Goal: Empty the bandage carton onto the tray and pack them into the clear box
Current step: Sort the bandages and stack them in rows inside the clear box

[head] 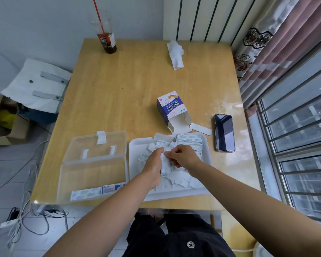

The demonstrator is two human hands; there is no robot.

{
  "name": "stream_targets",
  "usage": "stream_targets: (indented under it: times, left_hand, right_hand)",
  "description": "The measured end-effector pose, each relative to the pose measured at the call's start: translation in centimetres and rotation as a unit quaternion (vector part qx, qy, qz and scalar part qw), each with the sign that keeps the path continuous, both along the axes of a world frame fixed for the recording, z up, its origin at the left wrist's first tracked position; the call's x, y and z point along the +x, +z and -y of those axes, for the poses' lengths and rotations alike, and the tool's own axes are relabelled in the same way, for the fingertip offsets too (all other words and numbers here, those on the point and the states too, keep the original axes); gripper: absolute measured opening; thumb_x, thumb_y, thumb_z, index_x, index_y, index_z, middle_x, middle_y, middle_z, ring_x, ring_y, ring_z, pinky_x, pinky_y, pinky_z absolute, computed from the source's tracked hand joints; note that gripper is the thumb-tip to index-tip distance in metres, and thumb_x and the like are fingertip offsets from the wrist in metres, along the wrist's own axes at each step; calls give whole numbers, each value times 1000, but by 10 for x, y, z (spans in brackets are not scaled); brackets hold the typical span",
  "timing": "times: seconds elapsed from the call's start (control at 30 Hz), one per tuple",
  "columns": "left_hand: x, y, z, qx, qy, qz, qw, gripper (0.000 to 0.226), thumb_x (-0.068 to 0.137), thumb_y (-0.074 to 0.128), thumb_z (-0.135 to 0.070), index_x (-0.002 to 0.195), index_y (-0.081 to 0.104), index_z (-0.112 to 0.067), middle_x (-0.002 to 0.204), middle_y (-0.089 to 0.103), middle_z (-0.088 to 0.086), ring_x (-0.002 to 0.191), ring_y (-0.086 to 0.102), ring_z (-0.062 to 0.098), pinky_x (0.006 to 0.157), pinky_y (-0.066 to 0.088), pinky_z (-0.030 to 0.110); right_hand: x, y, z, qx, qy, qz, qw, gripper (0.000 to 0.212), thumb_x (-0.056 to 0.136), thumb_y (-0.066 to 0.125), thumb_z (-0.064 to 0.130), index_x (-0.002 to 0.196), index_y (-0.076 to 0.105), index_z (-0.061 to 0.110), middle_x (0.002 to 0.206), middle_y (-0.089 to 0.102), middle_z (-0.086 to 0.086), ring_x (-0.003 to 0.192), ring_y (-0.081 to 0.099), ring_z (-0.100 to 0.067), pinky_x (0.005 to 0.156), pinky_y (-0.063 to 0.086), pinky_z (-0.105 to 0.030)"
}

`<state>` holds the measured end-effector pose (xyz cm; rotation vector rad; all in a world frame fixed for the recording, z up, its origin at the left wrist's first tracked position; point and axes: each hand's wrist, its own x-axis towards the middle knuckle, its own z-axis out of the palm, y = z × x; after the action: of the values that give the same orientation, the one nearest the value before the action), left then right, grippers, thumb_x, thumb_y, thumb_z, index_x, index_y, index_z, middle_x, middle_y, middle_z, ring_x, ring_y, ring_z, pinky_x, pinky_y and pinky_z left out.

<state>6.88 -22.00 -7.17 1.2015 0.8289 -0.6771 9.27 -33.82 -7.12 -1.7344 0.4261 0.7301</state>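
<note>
The white tray (208, 156) holds a heap of wrapped bandages (188, 140). Over its middle, my left hand (153, 164) grips a bunch of bandages (165, 166), and my right hand (183, 157) pinches the top of the same bunch. The clear box (93, 175) lies open to the left of the tray, lid back, with a row of bandages (96, 191) along its near wall. The open bandage carton (171, 110) lies on its side just behind the tray.
A phone (224, 132) lies right of the tray near the window side. A drink cup with a red straw (107, 38) stands at the far left of the wooden table (119, 89), and a crumpled tissue (176, 53) lies at the far middle.
</note>
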Motion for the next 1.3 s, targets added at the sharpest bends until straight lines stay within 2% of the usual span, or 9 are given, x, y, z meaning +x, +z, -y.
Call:
stream_targets:
  times: [0.13,0.23,0.37,0.5,0.67,0.8,0.97,1.13,1.3]
  left_hand:
    - [-4,-3,-1,32,-22,26,999,32,101,32,-19,93,59,-4,61,59,7,61,51,22,59,41,31]
    - [-5,-4,-8,42,3,7,999,27,102,29,-14,98,55,-7,72,62,12,61,58,24,59,48,31]
    - [-4,-9,-15,40,49,-34,997,23,102,27,-16,96,49,-10,62,40,4,51,40,18,49,38,24]
    - [-6,-10,-15,50,15,-39,998,24,101,29,-17,89,49,-12,61,33,1,50,31,15,49,28,24]
    - [-5,-9,-15,52,8,-42,998,22,101,31,-17,89,49,-13,60,33,1,49,30,14,48,28,24]
    - [-2,-7,-14,43,20,-41,998,21,99,31,-16,89,49,-13,61,33,1,49,30,15,49,28,24]
    - [2,-2,-3,13,66,-26,997,25,102,31,-22,93,52,-11,63,45,4,53,41,18,54,38,28]
    - [2,4,12,-66,100,-3,993,46,100,34,-47,106,66,-14,97,72,7,89,67,24,86,53,38]
    - [-6,9,12,-111,109,14,988,41,98,38,-48,95,65,-18,94,73,8,88,68,19,81,52,34]
  right_hand:
    - [-3,2,-3,28,70,-12,997,14,87,60,6,76,66,2,64,64,-10,51,56,-17,48,43,-21]
    - [2,-8,10,-107,53,56,991,10,87,58,8,91,68,9,73,63,-1,61,54,-14,56,44,-22]
    - [8,-22,32,-304,133,151,931,27,84,66,23,109,57,18,101,51,2,88,54,-17,68,44,-27]
    - [10,-31,33,-387,241,159,876,24,81,70,36,93,62,17,105,52,-3,96,52,-22,73,44,-30]
    - [12,-31,35,-304,178,121,928,17,82,69,22,77,53,21,74,56,4,73,53,-18,61,41,-27]
    - [19,-19,45,-103,33,50,993,21,80,75,13,73,55,13,65,52,3,61,48,-13,48,38,-14]
    - [12,-2,47,126,16,-88,988,24,81,75,15,66,56,14,64,51,-1,55,42,-11,51,32,-19]
    - [-5,5,15,76,41,-51,995,20,80,77,14,73,58,14,63,53,1,54,43,-9,48,33,-16]
    - [-15,7,2,42,60,6,997,22,80,77,13,86,56,11,74,55,-2,61,50,-8,49,39,-11]
